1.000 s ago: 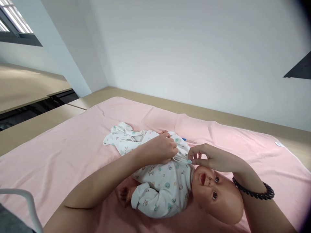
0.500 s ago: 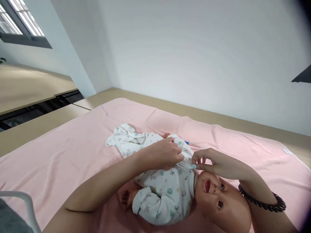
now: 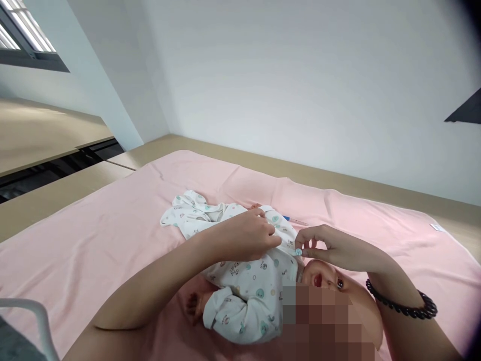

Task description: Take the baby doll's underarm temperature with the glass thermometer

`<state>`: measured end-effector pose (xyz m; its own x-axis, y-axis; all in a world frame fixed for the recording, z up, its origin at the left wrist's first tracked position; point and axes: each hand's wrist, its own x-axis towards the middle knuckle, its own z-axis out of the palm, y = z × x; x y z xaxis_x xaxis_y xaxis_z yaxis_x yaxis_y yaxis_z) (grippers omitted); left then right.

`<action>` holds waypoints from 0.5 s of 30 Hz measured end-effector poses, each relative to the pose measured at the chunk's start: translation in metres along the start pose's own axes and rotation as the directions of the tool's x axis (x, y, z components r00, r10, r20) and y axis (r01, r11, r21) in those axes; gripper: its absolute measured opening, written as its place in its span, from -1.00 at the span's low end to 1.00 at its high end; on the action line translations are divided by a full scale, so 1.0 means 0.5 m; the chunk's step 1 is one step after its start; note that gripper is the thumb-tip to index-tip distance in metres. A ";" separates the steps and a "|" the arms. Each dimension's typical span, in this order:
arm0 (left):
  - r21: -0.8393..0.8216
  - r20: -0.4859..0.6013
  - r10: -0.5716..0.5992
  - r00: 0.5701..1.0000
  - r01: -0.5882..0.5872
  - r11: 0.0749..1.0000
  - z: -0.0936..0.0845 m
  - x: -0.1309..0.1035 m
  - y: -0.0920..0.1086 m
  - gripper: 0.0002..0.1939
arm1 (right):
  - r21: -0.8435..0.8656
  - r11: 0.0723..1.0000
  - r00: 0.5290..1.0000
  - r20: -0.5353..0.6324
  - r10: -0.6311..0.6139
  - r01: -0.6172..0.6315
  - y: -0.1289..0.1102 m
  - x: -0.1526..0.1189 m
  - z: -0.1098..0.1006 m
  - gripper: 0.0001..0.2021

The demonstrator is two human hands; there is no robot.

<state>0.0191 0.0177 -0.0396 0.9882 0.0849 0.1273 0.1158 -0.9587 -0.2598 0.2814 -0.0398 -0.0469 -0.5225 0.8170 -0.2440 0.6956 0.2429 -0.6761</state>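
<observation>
A baby doll (image 3: 366, 308) lies on its back with its head at the lower right, dressed in a white patterned baby outfit (image 3: 255, 286). My right hand (image 3: 332, 245) is closed in a pinch on the outfit's front edge beside the neck, where a pale blue snap button (image 3: 298, 251) shows at the fingertips. Over the doll's chest, my left hand (image 3: 250, 235) has its fingers curled onto the outfit; its fingertips are partly hidden. Blurred squares cover part of the doll's head and shoulder.
A pink sheet (image 3: 112, 225) covers most of the wooden table (image 3: 233, 153). Behind the doll lies a thin blue-tipped stick (image 3: 295, 219), perhaps a thermometer or pen. A white wall (image 3: 281, 85) rises at the back. A curved white bar (image 3: 35, 306) stands at the lower left.
The whole view has shifted slightly, so everything sits a little further left and up. Both hands keep nearly the same place on the outfit; the snap button's face shows more now.
</observation>
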 end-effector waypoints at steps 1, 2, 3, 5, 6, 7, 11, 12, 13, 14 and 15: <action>0.007 0.000 0.001 1.000 -0.001 1.000 -0.003 -0.002 0.001 -0.79 | -0.002 1.000 1.000 -0.004 0.003 -0.003 -0.001 0.000 0.000 -0.83; 0.017 -0.001 0.005 1.000 -0.005 1.000 -0.007 -0.004 0.001 -0.77 | -0.006 1.000 1.000 -0.007 0.007 -0.007 -0.001 0.000 -0.001 -0.84; 0.028 0.000 0.010 1.000 -0.010 1.000 -0.009 -0.007 0.002 -0.75 | -0.010 1.000 1.000 -0.011 0.011 -0.011 -0.001 0.000 -0.001 -0.84; 0.057 0.004 0.019 1.000 -0.020 0.998 -0.014 -0.011 0.002 -0.72 | -0.015 1.000 1.000 -0.015 0.004 -0.005 -0.002 0.000 -0.002 -0.85; 0.072 0.008 0.018 1.000 -0.019 0.997 -0.016 -0.013 0.001 -0.71 | -0.015 1.000 1.000 -0.017 -0.004 0.004 -0.002 0.000 -0.003 -0.85; 0.082 0.016 0.013 1.000 -0.014 0.997 -0.017 -0.015 0.001 -0.70 | -0.014 1.000 1.000 -0.018 -0.012 0.012 -0.002 0.000 -0.003 -0.84; 0.055 0.065 -0.024 0.998 0.020 0.998 -0.017 -0.012 0.000 -0.71 | -0.031 1.000 1.000 -0.018 -0.002 0.002 -0.002 0.001 -0.002 -0.83; 0.036 0.072 -0.032 0.997 0.029 0.999 -0.018 -0.010 0.001 -0.72 | -0.037 0.999 1.000 -0.019 0.000 -0.001 -0.001 0.001 -0.002 -0.83; 0.010 0.076 -0.038 0.996 0.038 0.999 -0.020 -0.009 0.000 -0.73 | -0.040 0.999 1.000 -0.018 -0.003 0.002 0.000 0.000 -0.002 -0.83; -0.026 0.081 -0.043 0.996 0.045 0.999 -0.024 -0.010 0.000 -0.75 | -0.040 0.999 1.000 -0.019 -0.010 0.009 0.001 0.000 -0.003 -0.83; -0.075 0.089 -0.044 0.995 0.051 0.996 -0.030 -0.012 -0.002 -0.77 | -0.040 0.999 1.000 -0.022 -0.019 0.018 0.002 -0.001 -0.003 -0.83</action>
<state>0.0116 0.0140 -0.0258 0.9871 0.1510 0.0526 0.1581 -0.9708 -0.1805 0.2832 -0.0392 -0.0463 -0.5250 0.8233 -0.2159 0.7049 0.2784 -0.6524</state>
